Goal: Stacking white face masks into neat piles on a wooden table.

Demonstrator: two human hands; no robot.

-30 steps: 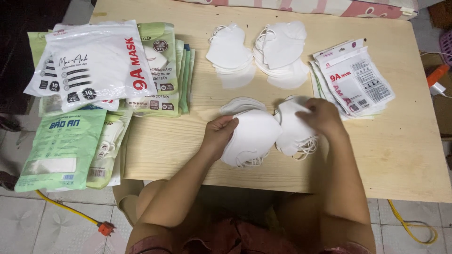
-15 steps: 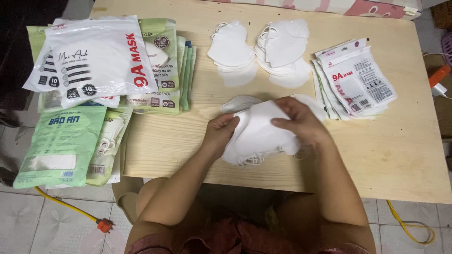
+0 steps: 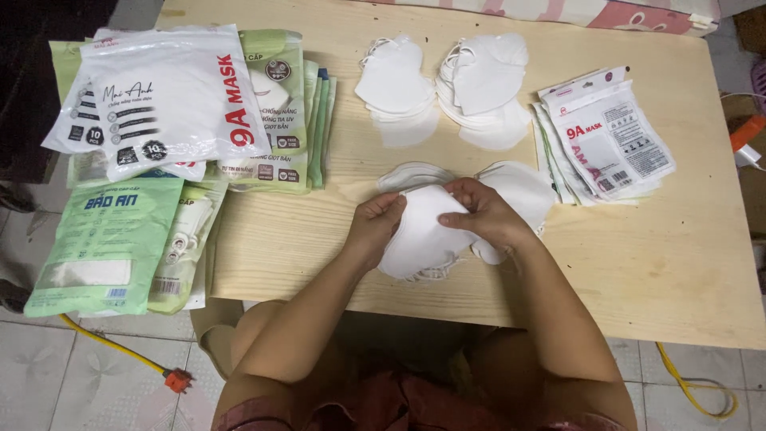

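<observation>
Right hand (image 3: 487, 219) slid left onto white mask stack (image 3: 419, 239); both grips closed on it, left hand (image 3: 375, 227) too.

Both bare forearms rise from the bottom of the frame and converge toward its centre, elbows bent and spread wide. The left hand (image 3: 377, 225) sits just left of centre, fingers curled inward with the thumb on top, pinching closed. The right hand (image 3: 483, 215) lies just right of centre, palm down, fingers bent and pointing left toward the other hand, the two nearly touching.
</observation>
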